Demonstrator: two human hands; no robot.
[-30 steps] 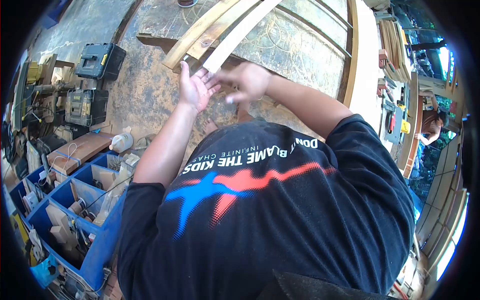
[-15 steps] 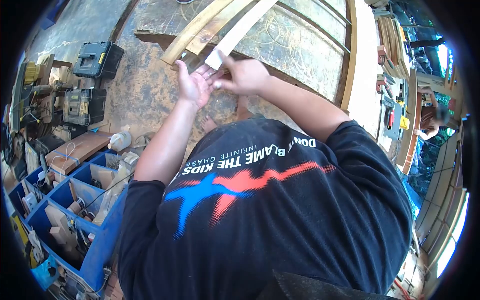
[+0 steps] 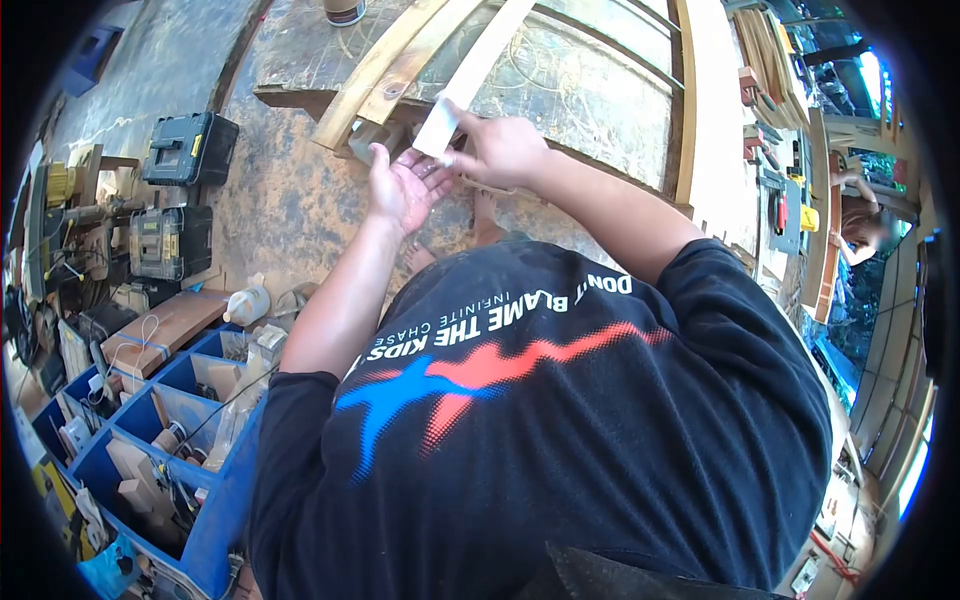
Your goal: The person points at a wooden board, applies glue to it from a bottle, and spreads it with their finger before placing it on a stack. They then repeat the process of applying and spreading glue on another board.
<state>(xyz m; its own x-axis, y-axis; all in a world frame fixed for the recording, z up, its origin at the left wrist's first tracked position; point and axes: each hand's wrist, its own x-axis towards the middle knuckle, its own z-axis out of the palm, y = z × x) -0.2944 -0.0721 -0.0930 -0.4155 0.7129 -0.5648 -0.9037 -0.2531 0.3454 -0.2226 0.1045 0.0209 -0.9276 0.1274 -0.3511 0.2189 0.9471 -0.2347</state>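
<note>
My left hand [image 3: 405, 192] is palm up with its fingers spread, just below the near end of a pale wooden strip [image 3: 478, 65]. My right hand [image 3: 503, 150] is around the strip's near end, fingers on its far side and thumb close to the tip. Whether the left fingertips touch the strip's underside is hard to tell. Beside it, two browner wooden strips [image 3: 385, 75] [image 3: 425, 65] lie side by side over the edge of a worn work table [image 3: 585, 85].
Two black tool cases [image 3: 190, 148] [image 3: 170, 243] stand at left. Below them are a brown board [image 3: 165, 335], a white bottle [image 3: 247, 303] and a blue divided box [image 3: 215, 500]. A can [image 3: 345, 10] is on the table. Another person [image 3: 858, 225] is at far right.
The view has shifted a little, bringing more of the can into sight. The pale strip's near end is slightly lower, and both hands remain beside it.
</note>
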